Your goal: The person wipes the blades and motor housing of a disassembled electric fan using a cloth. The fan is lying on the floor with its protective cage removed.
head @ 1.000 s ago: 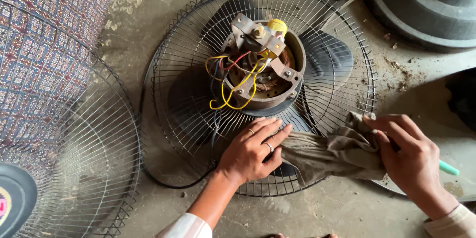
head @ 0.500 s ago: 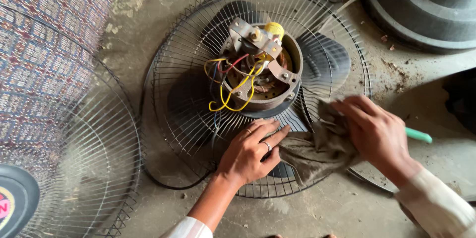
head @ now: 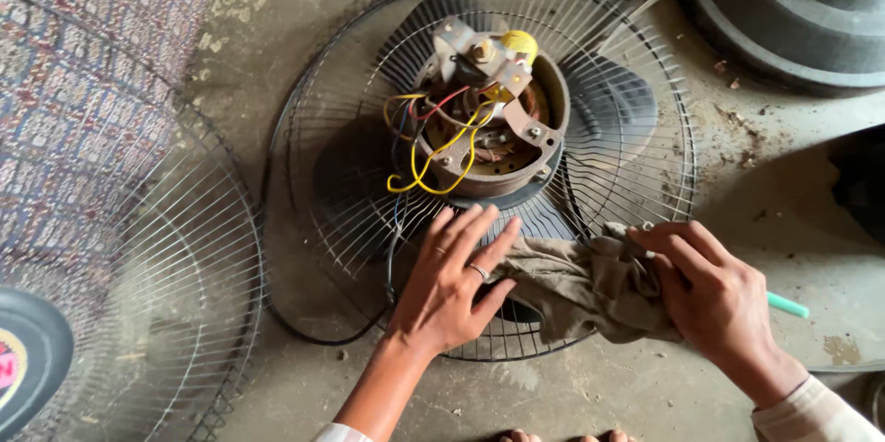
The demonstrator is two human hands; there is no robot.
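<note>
Your left hand (head: 452, 281) lies flat and open on the wire fan guard (head: 323, 129), fingers spread, pressing one end of the rag (head: 576, 281) against the wires just below the motor (head: 489, 119). It grips nothing; it only pins. Your right hand (head: 714, 290) is closed on the rag's other end, fingers bunched into the cloth near the guard's lower right rim.

The rag stretches between your two hands, draped over the lower part of the guard, which lies on the concrete floor (head: 756, 193) with the dark blades (head: 613, 110) under the wires. The rag is soft and limp, so it will likely fold and snag on the thin wires; a bunched handful, as your right hand has it, looks like the firmest hold.

The guard looks light and springy, its wires liable to bend under a hard push, so the rim is probably the safer place to steady it. The motor is open, with loose yellow, red and blue wires (head: 433, 142) looping out of it; those look fragile and lie close to your left fingertips.

A second wire guard (head: 138, 313) lies to the left on the floor beside a patterned mat (head: 83, 64), a round grey base (head: 784, 9) sits at the upper right, and a pale green stick (head: 788, 306) shows just beyond your right hand.
</note>
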